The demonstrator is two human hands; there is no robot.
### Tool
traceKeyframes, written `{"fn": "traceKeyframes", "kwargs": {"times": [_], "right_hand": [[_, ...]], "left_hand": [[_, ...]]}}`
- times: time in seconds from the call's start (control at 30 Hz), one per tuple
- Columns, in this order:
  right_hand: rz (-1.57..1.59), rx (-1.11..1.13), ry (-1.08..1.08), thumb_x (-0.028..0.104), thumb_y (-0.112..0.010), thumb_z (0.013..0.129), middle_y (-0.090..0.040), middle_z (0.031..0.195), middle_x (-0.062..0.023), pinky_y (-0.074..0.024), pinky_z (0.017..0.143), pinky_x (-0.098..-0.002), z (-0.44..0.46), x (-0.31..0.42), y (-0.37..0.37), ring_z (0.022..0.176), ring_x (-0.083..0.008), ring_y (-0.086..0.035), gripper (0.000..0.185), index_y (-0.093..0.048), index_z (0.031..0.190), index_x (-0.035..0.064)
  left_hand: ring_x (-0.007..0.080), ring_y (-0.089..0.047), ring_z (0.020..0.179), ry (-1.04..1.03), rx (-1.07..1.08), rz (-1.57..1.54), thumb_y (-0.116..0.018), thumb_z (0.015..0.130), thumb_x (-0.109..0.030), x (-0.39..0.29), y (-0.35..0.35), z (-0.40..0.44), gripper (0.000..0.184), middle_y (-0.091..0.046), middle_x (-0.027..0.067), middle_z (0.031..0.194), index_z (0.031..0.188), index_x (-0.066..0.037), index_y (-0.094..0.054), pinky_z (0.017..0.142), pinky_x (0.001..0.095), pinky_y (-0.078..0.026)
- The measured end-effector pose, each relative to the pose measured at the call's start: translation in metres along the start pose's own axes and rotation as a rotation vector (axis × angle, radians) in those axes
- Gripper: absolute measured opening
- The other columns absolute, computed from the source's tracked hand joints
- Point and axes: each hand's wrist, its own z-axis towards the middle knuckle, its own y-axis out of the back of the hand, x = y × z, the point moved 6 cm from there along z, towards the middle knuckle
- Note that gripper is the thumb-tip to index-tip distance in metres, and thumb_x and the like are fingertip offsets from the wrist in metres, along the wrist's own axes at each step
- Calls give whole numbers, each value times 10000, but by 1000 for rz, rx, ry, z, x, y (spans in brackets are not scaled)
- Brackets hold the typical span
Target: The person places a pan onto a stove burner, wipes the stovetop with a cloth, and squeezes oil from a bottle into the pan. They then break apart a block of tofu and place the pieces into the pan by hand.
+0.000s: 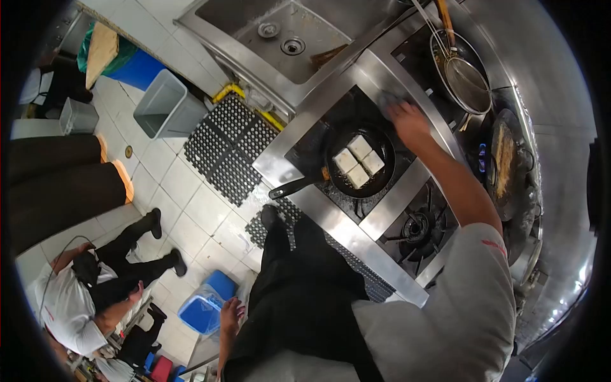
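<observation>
My right hand (409, 121) is on the steel stove top beyond the frying pan, its fingers pressed on a dark grey cloth (386, 102) that is partly hidden. Just below it, the black frying pan (336, 180) sits on a burner with its handle pointing left. Several white square blocks (359, 147) lie close together in oil inside it; I cannot tell what food they are. Down by my left side hangs my left hand (232, 313), fingers loosely curled and apart, with nothing visible in it.
A wire strainer (468, 84) rests over a pan at the back right. Beside a blue flame (482, 158) stands a large pan (506, 162) with browned food. A steel sink (324, 19) adjoins the stove. Grey bin (160, 105) and seated person (83, 299) are left.
</observation>
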Motion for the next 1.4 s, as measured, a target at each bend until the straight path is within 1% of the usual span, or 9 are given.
{"fn": "traceKeyframes", "kwargs": {"times": [0.13,0.3,0.53,0.63,0.8,1.0,1.07,1.23,1.4], "right_hand": [[439,288,-574,94,-572,840,-660,1208,-175,-488,966,-458,-132,-37,-30,1118,-383,-619,384,-668,1211,107],[380,420,-716,166,-603,827,-662,1201,-182,-516,923,-477,-108,-46,-43,1065,-371,-639,392,-695,1208,177],[324,-77,-219,203,-629,793,-700,1048,-169,-540,848,-455,133,35,-39,973,-353,-665,293,-736,1053,120],[378,261,-186,186,-658,737,-719,922,-168,-561,788,-466,139,163,18,869,-354,-696,229,-748,912,68],[894,191,232,136,-655,769,-721,919,-141,-546,768,-469,126,386,102,894,-329,-692,167,-741,910,110],[1612,506,452,235,-692,852,-718,991,-150,-517,771,-363,31,385,226,861,-264,-674,351,-698,1124,15],[2123,720,-107,255,-688,847,-712,1083,-158,-526,868,-356,-31,356,191,935,-275,-682,415,-673,1161,-16],[3073,254,-702,249,-561,912,-662,1184,-224,-509,991,-422,-170,313,175,1079,-320,-662,497,-561,1279,-86],[1933,-152,-1305,238,-651,867,-659,1176,-225,-516,925,-466,-253,244,119,1050,-333,-656,447,-615,1200,-57]], "left_hand": [[146,-626,839,155,-33,-156,-623,954,-361,18,4,3,418,-649,27,1057,1268,-88,-580,690,302,-466],[135,-615,783,351,-47,-371,-619,962,-339,18,-6,7,380,-651,20,1030,1251,-95,-589,673,301,-459],[149,-636,815,293,-52,-361,-616,968,-333,-15,-15,9,396,-654,26,1044,1269,-77,-587,687,299,-466],[161,-639,834,288,-99,-378,-617,967,-340,-4,-2,6,416,-658,30,1055,1285,-73,-583,704,301,-472],[162,-620,851,313,12,-293,-623,960,-333,38,4,26,415,-656,30,1086,1285,-79,-574,705,301,-462],[154,-579,847,0,205,102,-628,938,-379,29,32,67,417,-656,17,1095,1268,-127,-588,715,318,-451],[169,-600,852,43,214,96,-593,956,-361,21,38,88,383,-651,25,1120,1267,-137,-589,706,331,-461],[230,-643,982,210,239,-20,-527,979,-345,-13,68,137,488,-607,92,1282,1417,-132,-490,786,378,-495],[255,-617,1080,106,192,106,-526,985,-351,-78,54,124,504,-568,125,1355,1417,-95,-480,870,403,-484]]}}
